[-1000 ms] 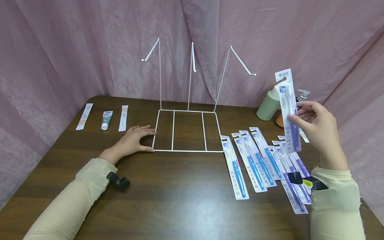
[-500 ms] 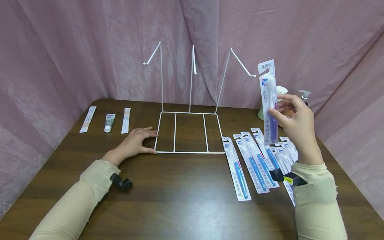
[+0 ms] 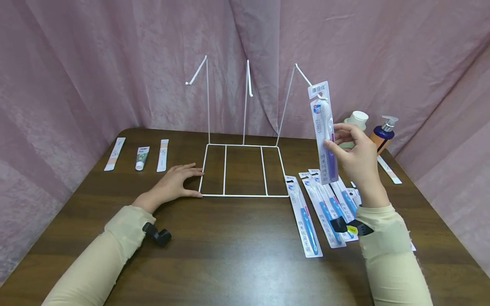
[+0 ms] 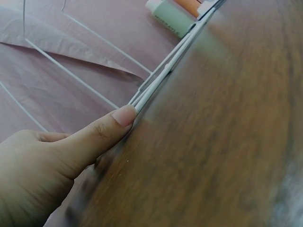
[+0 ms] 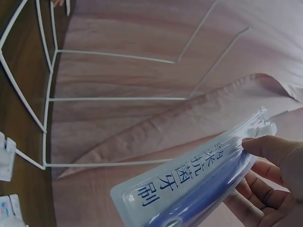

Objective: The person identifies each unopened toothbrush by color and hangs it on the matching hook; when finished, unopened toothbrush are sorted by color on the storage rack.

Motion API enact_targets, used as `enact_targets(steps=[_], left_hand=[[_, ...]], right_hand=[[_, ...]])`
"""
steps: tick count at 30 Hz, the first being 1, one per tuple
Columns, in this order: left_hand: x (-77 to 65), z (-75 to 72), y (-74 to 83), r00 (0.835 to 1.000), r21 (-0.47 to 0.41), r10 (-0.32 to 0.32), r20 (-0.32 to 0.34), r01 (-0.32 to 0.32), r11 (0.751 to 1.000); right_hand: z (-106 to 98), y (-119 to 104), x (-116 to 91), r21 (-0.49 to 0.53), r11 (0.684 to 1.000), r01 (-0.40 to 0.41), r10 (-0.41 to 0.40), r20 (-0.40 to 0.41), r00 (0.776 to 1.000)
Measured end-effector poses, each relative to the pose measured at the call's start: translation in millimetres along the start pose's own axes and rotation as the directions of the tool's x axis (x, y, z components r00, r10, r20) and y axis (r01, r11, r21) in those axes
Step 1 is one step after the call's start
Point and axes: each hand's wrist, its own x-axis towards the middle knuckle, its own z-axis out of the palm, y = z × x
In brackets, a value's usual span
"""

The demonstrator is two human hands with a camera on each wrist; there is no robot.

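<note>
My right hand [image 3: 356, 151] pinches a packaged toothbrush [image 3: 323, 131] with a purple handle between thumb and fingers, holding it upright above the table. Its card overlaps the right-hand arm of a white wire display rack [image 3: 245, 196], and the white tip of that arm shows at the card's hanging hole. In the right wrist view, the thumb lies on the clear blister of the toothbrush pack [image 5: 199, 175]. My left hand [image 3: 174, 182] rests at the rack's front left corner, fingers extended to the side bar. The left wrist view shows its thumb [image 4: 102, 132] against the base wire.
Several packaged toothbrushes [image 3: 304, 216] with blue handles lie right of the rack, partly under my right arm. Behind stand a green bottle [image 3: 356, 121] and an orange pump bottle [image 3: 383, 135]. A small tube [image 3: 142, 158] lies between two slim packets [image 3: 115, 154] at left.
My right hand has carried the purple toothbrush pack leftward, from over the other packs to the tip of the rack's right-hand arm. The left hand has stayed at the rack's corner.
</note>
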Motion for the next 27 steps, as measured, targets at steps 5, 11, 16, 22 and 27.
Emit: enact_targets(steps=[5,11,16,22,27], left_hand=[[-0.2,-1.2,-0.4,1.000,0.003,-0.003,0.005,0.003,1.000],[0.3,1.6,-4.8,1.000,-0.002,-0.006,0.000,0.006,1.000],[0.4,4.3,-5.0,1.000,-0.016,-0.008,0.003,0.008,1.000],[-0.6,3.0,-3.0,1.000,-0.013,-0.007,0.005,0.007,1.000],[1.1,0.9,-2.9,1.000,-0.012,0.001,0.001,-0.001,1.000]], right_hand=[[16.7,2.5,2.1,0.020,1.000,-0.018,0.019,-0.010,1.000],[41.0,10.0,11.0,0.072,0.997,0.018,-0.014,-0.056,0.998],[57.6,15.2,21.8,0.124,0.992,0.016,-0.007,-0.072,0.997],[77.9,20.0,40.1,0.110,0.994,0.015,-0.005,-0.093,0.996],[89.5,21.2,55.7,0.123,0.992,0.007,0.006,-0.109,0.994]])
